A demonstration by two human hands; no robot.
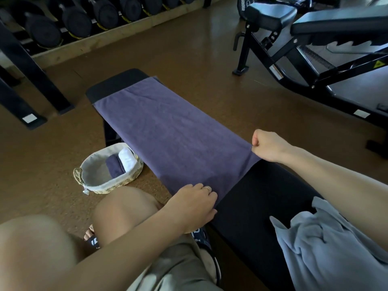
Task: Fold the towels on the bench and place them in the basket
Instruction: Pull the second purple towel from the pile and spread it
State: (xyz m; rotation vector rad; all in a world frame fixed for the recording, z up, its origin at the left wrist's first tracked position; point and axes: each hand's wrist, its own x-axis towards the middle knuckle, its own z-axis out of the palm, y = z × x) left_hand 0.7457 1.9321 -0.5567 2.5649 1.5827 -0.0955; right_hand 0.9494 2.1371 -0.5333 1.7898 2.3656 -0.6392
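A purple towel point(168, 131) lies spread flat along the black bench point(262, 196). My left hand point(195, 204) grips the towel's near left corner at the bench edge. My right hand point(268, 144) pinches the near right corner with curled fingers. A crumpled light blue towel point(321, 248) lies on the bench close to me, under my right forearm. The woven basket point(94, 181) with a grey lining stands on the floor left of the bench. It holds a folded purple towel point(114, 166) and a rolled white towel point(127, 157).
My knees and a sandalled foot point(92, 238) are at the lower left, between me and the basket. A dumbbell rack point(84, 19) lines the far wall. An incline bench frame point(315, 59) stands at the right. Brown floor surrounds the bench.
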